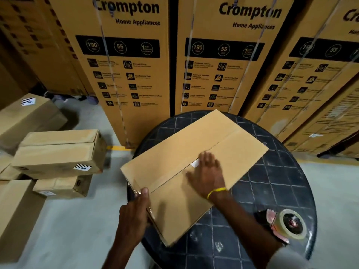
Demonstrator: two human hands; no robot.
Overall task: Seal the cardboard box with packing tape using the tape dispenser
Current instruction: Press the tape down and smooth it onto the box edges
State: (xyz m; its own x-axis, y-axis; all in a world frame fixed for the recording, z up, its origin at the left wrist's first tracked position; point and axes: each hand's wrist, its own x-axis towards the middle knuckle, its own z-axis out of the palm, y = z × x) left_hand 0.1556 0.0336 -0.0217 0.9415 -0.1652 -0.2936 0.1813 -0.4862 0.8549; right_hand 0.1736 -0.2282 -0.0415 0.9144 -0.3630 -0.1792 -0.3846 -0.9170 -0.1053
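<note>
A flat brown cardboard box (174,152) lies at an angle on a round dark table (272,183), its two top flaps closed along a centre seam. My right hand (207,173) lies flat on the flaps near the seam, fingers spread, a yellow band on the wrist. My left hand (136,210) holds the box's near left edge, with the thumb up on the corner. The tape dispenser (285,224), with a roll of clear tape, lies on the table at the near right, apart from both hands.
Tall printed appliance cartons (128,61) stand close behind the table. Several smaller brown boxes (58,152) are piled on the grey floor to the left. Bare floor shows between that pile and the table.
</note>
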